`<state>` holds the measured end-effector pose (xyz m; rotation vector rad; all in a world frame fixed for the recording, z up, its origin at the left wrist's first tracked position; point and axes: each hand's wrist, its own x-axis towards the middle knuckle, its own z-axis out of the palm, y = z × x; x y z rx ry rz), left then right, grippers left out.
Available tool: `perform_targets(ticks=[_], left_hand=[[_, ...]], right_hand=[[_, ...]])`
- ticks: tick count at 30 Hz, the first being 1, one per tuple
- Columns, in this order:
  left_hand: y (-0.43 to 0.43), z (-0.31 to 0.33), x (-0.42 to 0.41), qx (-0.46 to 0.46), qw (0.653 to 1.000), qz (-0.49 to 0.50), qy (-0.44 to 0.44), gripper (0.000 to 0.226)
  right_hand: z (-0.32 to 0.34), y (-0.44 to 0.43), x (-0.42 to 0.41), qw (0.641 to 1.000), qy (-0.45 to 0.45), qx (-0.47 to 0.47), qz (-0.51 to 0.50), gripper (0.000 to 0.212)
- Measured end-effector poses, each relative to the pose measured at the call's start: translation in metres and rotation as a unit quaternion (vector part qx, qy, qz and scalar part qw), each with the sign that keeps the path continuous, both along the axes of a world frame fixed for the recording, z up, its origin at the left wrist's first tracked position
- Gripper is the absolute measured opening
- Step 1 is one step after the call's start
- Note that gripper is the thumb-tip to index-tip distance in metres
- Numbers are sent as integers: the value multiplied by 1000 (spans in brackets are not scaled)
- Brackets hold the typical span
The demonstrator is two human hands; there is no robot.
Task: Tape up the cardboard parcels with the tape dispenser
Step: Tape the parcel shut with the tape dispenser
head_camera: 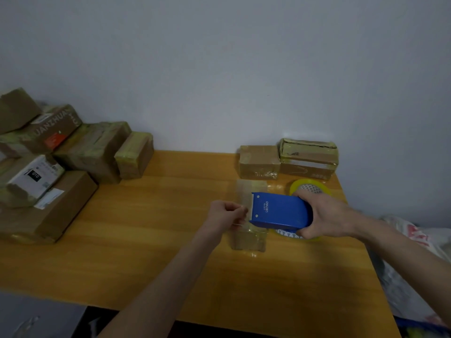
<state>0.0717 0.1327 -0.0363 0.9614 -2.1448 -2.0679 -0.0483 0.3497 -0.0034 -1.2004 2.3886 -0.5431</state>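
On the orange wooden tabletop [146, 240], a small brown cardboard parcel [249, 240] lies directly beneath the blue plastic tape dispenser [280, 212], which the right hand [327, 215] grips. The left hand [225, 214] pinches the tape end [241, 224] at the dispenser's left edge.

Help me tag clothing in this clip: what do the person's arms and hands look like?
The left hand and right hand are bare, with no gloves. The left forearm and right forearm are bare too: no sleeve, watch or bracelet shows within the frame. The picture is too blurred to tell about rings.
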Motion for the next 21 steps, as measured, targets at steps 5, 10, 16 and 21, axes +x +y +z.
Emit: perform_targets(ticks=[5, 10, 16, 21], left_hand=[[-12, 3, 5, 12, 1000, -13, -11, 5], [-37, -1, 23, -1, 999, 40, -18, 10], [-39, -15, 37, -7, 998, 31, -48, 15], [-35, -23, 26, -19, 997, 42, -62, 10]], right_hand=[[7, -3, 3, 999, -32, -20, 26, 73], [4, 16, -5, 999, -52, -6, 9, 67], [-10, 42, -12, 995, -77, 67, -23, 72], [-20, 43, -16, 994, -58, 90, -32, 70]])
